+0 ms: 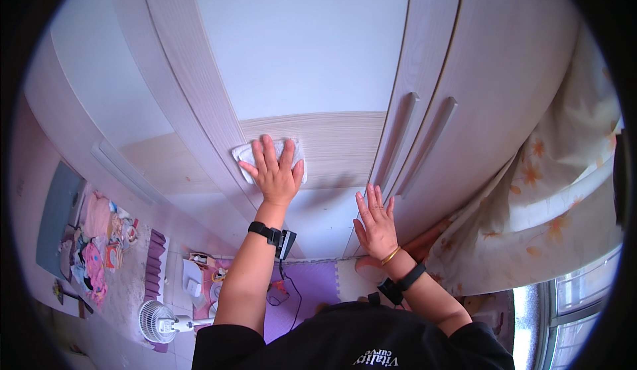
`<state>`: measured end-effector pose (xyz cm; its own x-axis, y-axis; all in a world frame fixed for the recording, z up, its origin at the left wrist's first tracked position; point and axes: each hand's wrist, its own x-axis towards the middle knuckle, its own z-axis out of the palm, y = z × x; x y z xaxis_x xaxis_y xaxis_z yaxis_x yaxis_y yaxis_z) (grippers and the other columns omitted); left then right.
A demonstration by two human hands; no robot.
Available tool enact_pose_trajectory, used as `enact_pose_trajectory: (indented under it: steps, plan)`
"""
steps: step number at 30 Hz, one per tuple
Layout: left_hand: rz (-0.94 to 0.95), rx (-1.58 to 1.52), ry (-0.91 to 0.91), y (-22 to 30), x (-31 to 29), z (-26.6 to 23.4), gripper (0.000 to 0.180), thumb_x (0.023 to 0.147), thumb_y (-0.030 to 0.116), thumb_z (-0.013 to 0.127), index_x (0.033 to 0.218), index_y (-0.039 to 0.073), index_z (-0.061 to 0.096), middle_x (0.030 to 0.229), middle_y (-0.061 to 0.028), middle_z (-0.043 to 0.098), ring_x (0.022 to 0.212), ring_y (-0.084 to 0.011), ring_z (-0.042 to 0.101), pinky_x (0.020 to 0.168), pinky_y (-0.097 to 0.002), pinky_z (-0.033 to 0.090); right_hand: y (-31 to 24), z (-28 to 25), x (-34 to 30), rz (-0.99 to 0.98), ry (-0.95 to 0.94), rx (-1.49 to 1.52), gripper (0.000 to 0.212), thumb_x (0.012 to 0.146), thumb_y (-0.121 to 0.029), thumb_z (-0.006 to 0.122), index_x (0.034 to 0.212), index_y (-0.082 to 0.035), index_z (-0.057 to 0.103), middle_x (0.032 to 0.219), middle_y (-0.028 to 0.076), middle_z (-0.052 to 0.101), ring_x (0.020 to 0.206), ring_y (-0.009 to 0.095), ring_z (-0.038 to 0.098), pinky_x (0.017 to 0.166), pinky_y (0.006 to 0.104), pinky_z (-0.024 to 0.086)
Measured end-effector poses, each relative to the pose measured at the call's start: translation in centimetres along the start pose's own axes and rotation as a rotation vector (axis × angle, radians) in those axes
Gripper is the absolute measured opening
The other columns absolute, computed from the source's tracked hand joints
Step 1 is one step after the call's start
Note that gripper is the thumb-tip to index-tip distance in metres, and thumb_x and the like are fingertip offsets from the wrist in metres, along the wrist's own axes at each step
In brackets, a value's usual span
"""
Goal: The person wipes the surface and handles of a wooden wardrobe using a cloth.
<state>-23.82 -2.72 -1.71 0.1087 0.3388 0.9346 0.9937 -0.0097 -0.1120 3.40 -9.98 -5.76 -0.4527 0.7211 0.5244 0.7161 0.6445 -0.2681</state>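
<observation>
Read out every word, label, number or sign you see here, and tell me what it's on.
Shirt: white lettering on the black fabric, which I won't copy out.
Cloth: none visible.
Items at far left: too small to tell.

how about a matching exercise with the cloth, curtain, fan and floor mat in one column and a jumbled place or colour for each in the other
Column one:
1. cloth
2. curtain
3. fan
4. floor mat

Column two:
A. purple
B. at the picture's right side, with orange flowers
C. under the left hand, against the cabinet door
D. at the lower left, with a round grille

Right pairs: 1-C, 2-B, 3-D, 4-A
</observation>
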Motion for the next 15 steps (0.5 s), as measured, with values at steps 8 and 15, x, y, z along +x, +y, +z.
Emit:
enact_pose_trajectory:
  steps: [8,15]
  plan:
    - [-0.051,-0.106,-0.067,2.6,4.0,-0.6,0.058,0.094,0.044,0.046,0.149,0.028,0.037,0.160,-0.0176,0.014,0.148,-0.0373,0.007,0.110,-0.0610,-0.017,1.1,-0.7,-0.1,0.004,0.012,0.007,0.071,0.088,-0.013,0.060,0.151,-0.014,0.027,0.156,0.021,0.022,0.144,0.040,0.024,0.109,0.0659,0.019]
    - [-0.009,-0.072,-0.017,3.8,1.3,0.4,0.062,0.094,0.046,0.048,0.151,0.029,0.032,0.160,-0.0163,0.014,0.148,-0.0376,0.010,0.109,-0.0626,-0.016,1.5,-0.8,-0.4,0.033,0.011,0.008,0.073,0.089,-0.013,0.059,0.153,-0.015,0.024,0.157,0.021,0.019,0.144,0.040,0.022,0.110,0.0659,0.018]
